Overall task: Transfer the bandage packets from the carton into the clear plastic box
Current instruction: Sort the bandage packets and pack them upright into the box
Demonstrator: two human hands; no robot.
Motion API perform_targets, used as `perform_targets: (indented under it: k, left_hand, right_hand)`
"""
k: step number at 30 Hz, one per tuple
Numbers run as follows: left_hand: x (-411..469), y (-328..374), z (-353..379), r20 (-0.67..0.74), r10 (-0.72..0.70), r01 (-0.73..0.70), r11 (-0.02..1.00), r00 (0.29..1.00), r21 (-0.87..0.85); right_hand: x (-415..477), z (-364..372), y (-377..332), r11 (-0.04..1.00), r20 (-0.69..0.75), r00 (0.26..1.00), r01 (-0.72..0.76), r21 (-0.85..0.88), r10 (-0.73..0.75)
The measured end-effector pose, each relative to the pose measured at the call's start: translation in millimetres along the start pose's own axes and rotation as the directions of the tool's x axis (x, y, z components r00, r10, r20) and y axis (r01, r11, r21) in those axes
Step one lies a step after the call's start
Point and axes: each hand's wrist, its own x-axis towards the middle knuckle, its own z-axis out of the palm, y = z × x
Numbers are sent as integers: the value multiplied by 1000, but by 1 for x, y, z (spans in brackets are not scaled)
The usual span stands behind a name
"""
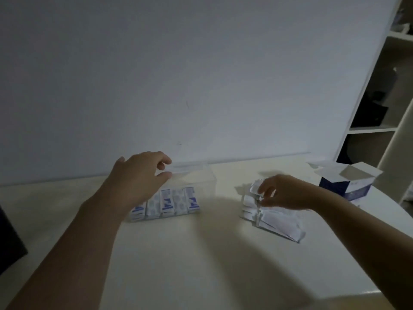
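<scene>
1. Dim light falls on a plain white wall (pixel 201 74) and on the pale worktop (pixel 201 253) in front of it.
2. The clear plastic box (pixel 209 186) stands at the far side of the worktop, close to the wall. A row of packets (pixel 166 202) stands upright inside it.
3. The left hand (pixel 136 177) reaches over the box. Its fingers (pixel 164 160) and thumb pinch the lid (pixel 190 167), apparently to hold it open.
4. The right hand (pixel 288 193) is on a loose pile of bandage packets (pixel 277 222), which lies on the worktop apart from the box. Its fingers (pixel 264 189) are curled and clamped on the upper packets.
5. The carton (pixel 348 182) stands open further right. I cannot tell if any packets are inside.
6. The step in hand seems to be taking the next bundle from the pile. The next move calls for lifting it, carrying it left to the box and setting it upright beside the row.
7. A shelf unit (pixel 380 108) stands at the right, and a dark object (pixel 9 242) shows at the left edge. Nothing lies between pile and box. Only the lid could block the opening if the left hand lets it fall.
</scene>
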Motion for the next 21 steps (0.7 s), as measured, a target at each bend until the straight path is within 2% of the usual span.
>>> perform_targets:
  k: [2, 4, 8, 15, 21]
  left_hand:
    - [-5, 12, -2, -61, 61, -63, 998, 996, -27]
    - [-11, 26, 3, -92, 122, -128, 990, 988, -52]
    - [-19, 44, 24, -14, 173, -173, 980, 985, -95]
    - [-40, 58, 51, 109, 216, -212, 976, 970, -49]
    - [-58, 55, 61, 182, 204, -191, 978, 962, -85]
  right_hand:
    - [-11, 14, 16, 997, 139, 988, -66, -34, 70]
    - [-17, 24, 26, 993, 189, 975, -106, -51, 114]
    - [-20, 28, 33, 990, 197, 971, -125, -71, 137]
    - [-10, 32, 39, 982, 250, 953, -145, -119, 171]
    - [-17, 36, 37, 988, 183, 971, -154, -8, 153]
